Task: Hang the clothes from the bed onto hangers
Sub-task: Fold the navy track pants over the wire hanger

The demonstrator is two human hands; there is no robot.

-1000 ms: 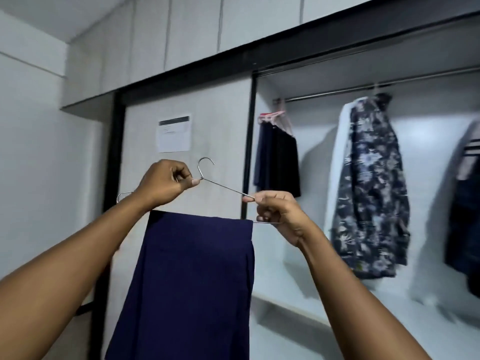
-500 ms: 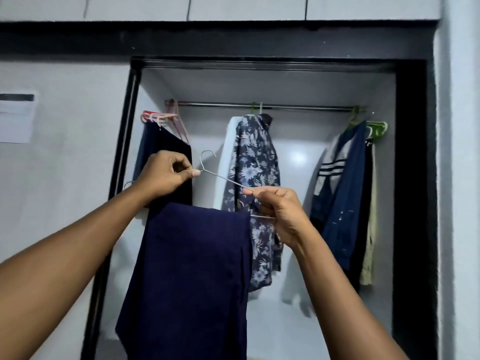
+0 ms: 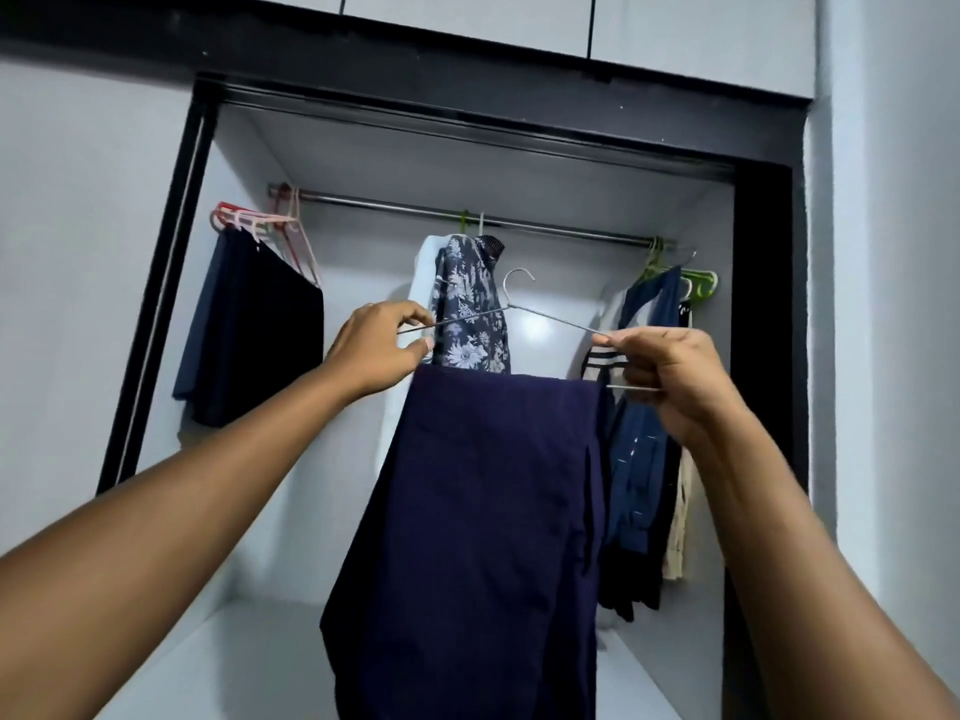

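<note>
Head — navy trousers (image 3: 493, 511) draped over hanger (image 3: 550, 318)

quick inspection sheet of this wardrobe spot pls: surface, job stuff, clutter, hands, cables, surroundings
surface: white wardrobe floor under the hanging clothes, partly hidden by the navy trousers
job's things: navy trousers folded over the bar of a wire hanger, held up before the rail, hook not yet on it
clutter: nothing seen
grip: left hand pinches the hanger's left arm; right hand grips its right end
cables: nothing seen
surroundings: on the rail, dark garments on pink hangers at left, floral shirt in the middle, navy jacket and green hangers at right; white cabinets above
</note>
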